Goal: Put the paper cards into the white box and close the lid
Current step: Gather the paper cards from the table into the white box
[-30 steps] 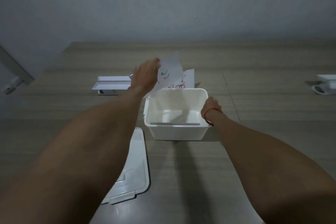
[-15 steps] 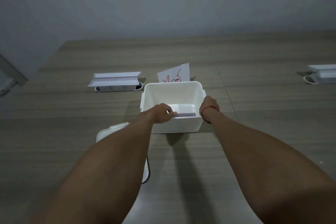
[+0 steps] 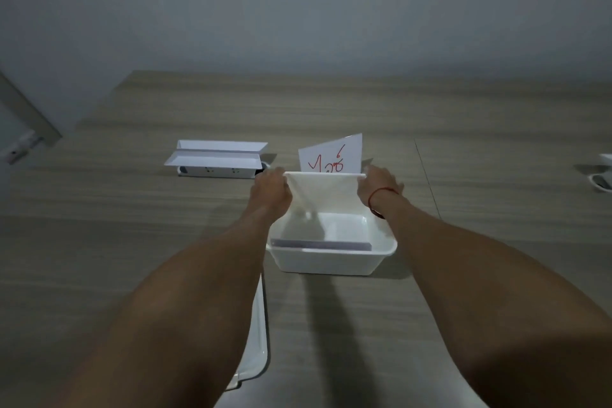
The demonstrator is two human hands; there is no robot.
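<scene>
The open white box (image 3: 331, 262) stands on the wooden table in front of me. My left hand (image 3: 270, 189) is closed on its far left corner and my right hand (image 3: 381, 185), with a red string on the wrist, is closed on its far right corner. A paper card (image 3: 321, 244) lies inside against the near wall. Another paper card (image 3: 331, 156) with red writing stands upright just behind the box, its lower edge hidden by the rim. The white lid (image 3: 256, 358) lies on the table at the near left, mostly under my left forearm.
A white socket unit (image 3: 217, 159) with a raised flap sits on the table left of the box. A similar white unit (image 3: 602, 175) is cut off at the right edge. The table's left edge runs diagonally past a grey wall.
My left hand has come out of the box and gone to its far left corner. My right hand has slid from the right rim to the far right corner.
</scene>
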